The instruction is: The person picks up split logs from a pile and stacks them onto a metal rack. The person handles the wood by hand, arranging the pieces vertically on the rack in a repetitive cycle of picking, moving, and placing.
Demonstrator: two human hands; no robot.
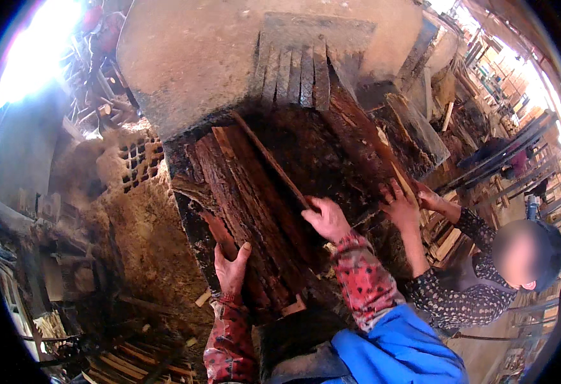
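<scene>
Several dark, bark-covered wood slabs (245, 192) lie lengthwise before me on a blackened machine table. At their near left side is my left hand (231, 272), its thumb spread from the fingers, touching the end of a reddish slab piece (218, 232). My right hand (328, 219) is closed around the near end of a thin wooden strip (271, 157), which slants away to the far left beside the slabs. To the right, a co-worker's hands (405, 205) rest on a long reddish-brown board (367, 137).
Hanging flaps (293, 73) on a large dusty metal housing (191, 57) face the table's far end. Sawdust (143, 224) covers the ground at left. Wood offcuts (124, 361) lie at lower left. A co-worker in a dotted top (466, 294) stands close at right.
</scene>
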